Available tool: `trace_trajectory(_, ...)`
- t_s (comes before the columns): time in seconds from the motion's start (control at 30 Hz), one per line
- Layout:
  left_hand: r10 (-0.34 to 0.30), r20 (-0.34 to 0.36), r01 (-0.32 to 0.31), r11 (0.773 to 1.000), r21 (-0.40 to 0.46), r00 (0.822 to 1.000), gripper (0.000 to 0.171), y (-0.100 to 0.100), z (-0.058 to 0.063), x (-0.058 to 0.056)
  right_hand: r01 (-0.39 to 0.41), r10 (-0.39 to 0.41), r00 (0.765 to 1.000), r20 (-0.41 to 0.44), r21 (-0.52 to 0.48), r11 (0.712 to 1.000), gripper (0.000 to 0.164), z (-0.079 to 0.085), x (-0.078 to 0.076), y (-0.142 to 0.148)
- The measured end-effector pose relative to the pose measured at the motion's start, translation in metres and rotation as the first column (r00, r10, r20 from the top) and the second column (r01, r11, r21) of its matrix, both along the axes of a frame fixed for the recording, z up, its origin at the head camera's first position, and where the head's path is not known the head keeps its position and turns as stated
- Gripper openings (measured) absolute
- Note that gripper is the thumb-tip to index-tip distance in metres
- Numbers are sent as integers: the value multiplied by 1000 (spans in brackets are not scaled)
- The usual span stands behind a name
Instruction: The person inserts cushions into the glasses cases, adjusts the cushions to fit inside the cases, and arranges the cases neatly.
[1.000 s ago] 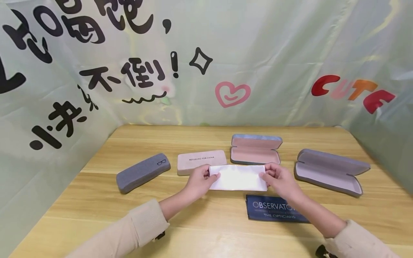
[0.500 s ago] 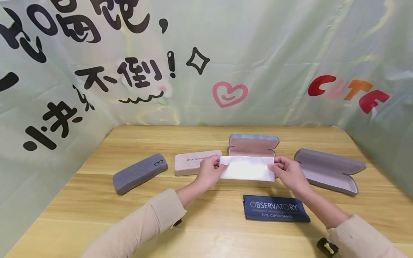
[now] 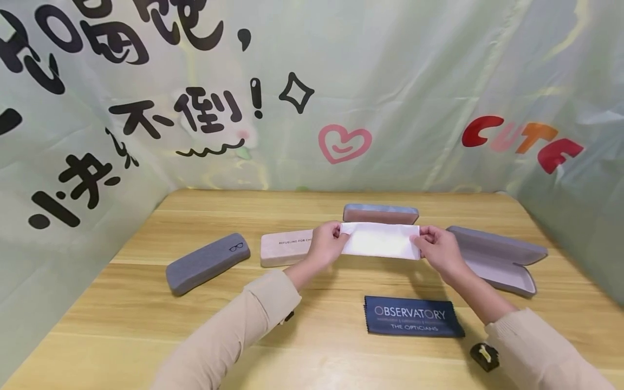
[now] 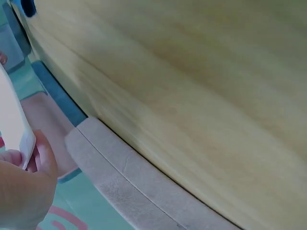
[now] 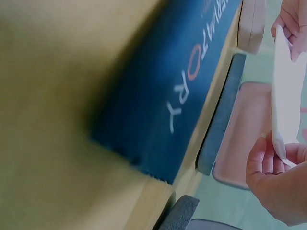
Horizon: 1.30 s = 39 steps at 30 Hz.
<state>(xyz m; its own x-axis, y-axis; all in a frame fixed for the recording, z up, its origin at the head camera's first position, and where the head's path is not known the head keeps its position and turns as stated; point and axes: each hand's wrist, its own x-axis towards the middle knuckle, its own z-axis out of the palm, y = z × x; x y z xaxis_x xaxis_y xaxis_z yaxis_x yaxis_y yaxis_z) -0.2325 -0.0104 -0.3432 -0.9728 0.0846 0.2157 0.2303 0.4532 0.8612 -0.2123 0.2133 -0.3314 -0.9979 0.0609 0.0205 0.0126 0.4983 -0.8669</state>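
Observation:
A folded white cloth point(image 3: 380, 241) is stretched level above the table between both hands. My left hand point(image 3: 325, 246) pinches its left end, thumb on the near face. At the right end my right hand point(image 3: 442, 253) does the same. Behind the cloth stands an open blue glasses case point(image 3: 380, 213) with pink lining; its lower half is hidden in the head view, while the right wrist view shows the pink lining point(image 5: 249, 129). A pink glasses case point(image 3: 285, 250), closed and lettered, lies partly behind my left hand. Below the hands lies a navy "Observatory" cloth point(image 3: 414, 317).
On the left lies a closed grey glasses case point(image 3: 207, 264) with a glasses drawing. To the right, a grey case point(image 3: 499, 249) stands open, partly hidden by my right hand. A printed curtain point(image 3: 414, 97) rises behind the wooden table point(image 3: 312, 346).
Both hands have carried the white cloth away from me and slightly right, from in front of the open blue case to over its lower half. The hold on both ends is unchanged.

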Motion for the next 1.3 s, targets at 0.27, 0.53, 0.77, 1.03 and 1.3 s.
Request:
trace_trajectory(0.27,14,-6,-15,998,-61,1000,11,8,-2,-18,34,-34,999,8,36,999,30,-1,-16,2)
trace_trajectory(0.53,63,56,-56,990,-129,996,15,17,-3,-33,66,-67,998,20,55,996,23,-7,-26,4)
trace_trajectory(0.77,101,33,-91,971,-219,994,19,17,-4,-42,69,-71,997,20,113,991,21,-11,-35,6)
trace_trajectory(1.03,90,21,-77,940,-332,996,43,21,-5,-46,84,-90,996,15,223,971,21,-14,-41,7)
trace_trajectory(1.3,113,40,-83,891,-446,993,23,29,-3,-47,40,-29,999,-35,365,930,20,-13,-49,12)
